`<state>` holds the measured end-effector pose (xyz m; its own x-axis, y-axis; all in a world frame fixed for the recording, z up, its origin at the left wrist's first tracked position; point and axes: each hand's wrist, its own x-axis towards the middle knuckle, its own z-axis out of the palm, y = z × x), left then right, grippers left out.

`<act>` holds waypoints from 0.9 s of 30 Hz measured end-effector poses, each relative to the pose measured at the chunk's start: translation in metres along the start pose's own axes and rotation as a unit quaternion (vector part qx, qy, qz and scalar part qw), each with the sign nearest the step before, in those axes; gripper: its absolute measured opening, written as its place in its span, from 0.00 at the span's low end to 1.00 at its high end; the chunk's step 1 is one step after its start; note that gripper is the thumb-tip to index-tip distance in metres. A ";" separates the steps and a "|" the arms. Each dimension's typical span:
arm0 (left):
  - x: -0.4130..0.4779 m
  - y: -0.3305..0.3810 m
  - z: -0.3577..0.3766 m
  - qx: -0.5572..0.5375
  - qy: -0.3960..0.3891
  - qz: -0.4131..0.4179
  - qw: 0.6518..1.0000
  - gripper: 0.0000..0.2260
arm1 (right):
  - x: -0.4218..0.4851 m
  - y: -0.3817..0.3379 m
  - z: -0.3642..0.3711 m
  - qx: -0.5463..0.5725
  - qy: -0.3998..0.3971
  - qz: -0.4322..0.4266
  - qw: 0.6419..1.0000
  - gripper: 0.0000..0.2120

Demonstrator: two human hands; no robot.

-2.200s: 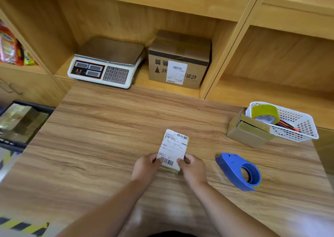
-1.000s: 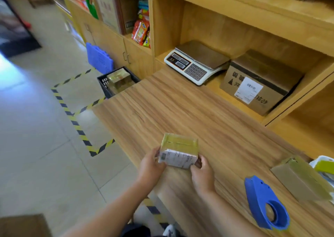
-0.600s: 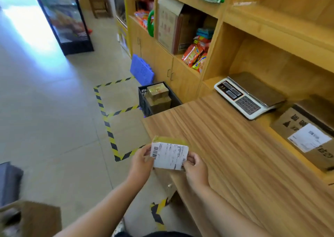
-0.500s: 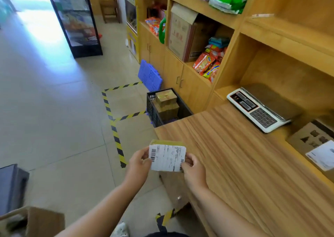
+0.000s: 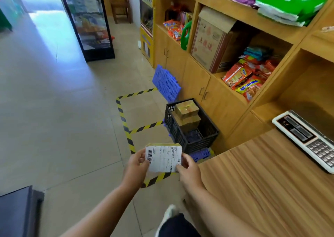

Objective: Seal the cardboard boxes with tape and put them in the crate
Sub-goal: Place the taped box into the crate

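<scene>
Both hands, left hand (image 5: 137, 166) and right hand (image 5: 188, 170), pinch the small box (image 5: 163, 158) in the air, near the black crate (image 5: 191, 128). Dropped early, it could miss and hit the floor.

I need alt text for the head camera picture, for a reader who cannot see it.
A left hand and a right hand hold a small taped cardboard box with a white label above the floor. Ahead stands a black crate with taped boxes stacked inside, near a wooden counter.
</scene>
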<state>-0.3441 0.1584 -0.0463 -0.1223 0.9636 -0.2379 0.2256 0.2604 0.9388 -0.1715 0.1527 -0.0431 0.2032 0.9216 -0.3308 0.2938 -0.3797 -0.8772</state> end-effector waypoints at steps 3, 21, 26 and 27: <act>0.043 0.002 0.005 -0.001 -0.007 -0.001 1.000 0.19 | 0.045 -0.012 0.008 0.001 -0.002 0.009 1.000 0.19; 0.331 0.064 0.093 0.105 -0.090 -0.092 0.986 0.17 | 0.318 -0.051 -0.013 0.049 0.021 0.132 0.990 0.14; 0.385 0.067 0.143 0.143 -0.152 -0.104 0.972 0.16 | 0.361 -0.036 -0.033 0.087 0.078 0.186 0.976 0.14; 0.396 0.067 0.151 0.157 -0.168 -0.105 0.968 0.15 | 0.369 -0.034 -0.035 0.092 0.091 0.196 0.972 0.13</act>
<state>-0.2313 0.5668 -0.1149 0.1115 0.8395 -0.5317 0.5185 0.4073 0.7518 -0.0738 0.5030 -0.1234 0.4333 0.6726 -0.5998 -0.0077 -0.6628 -0.7488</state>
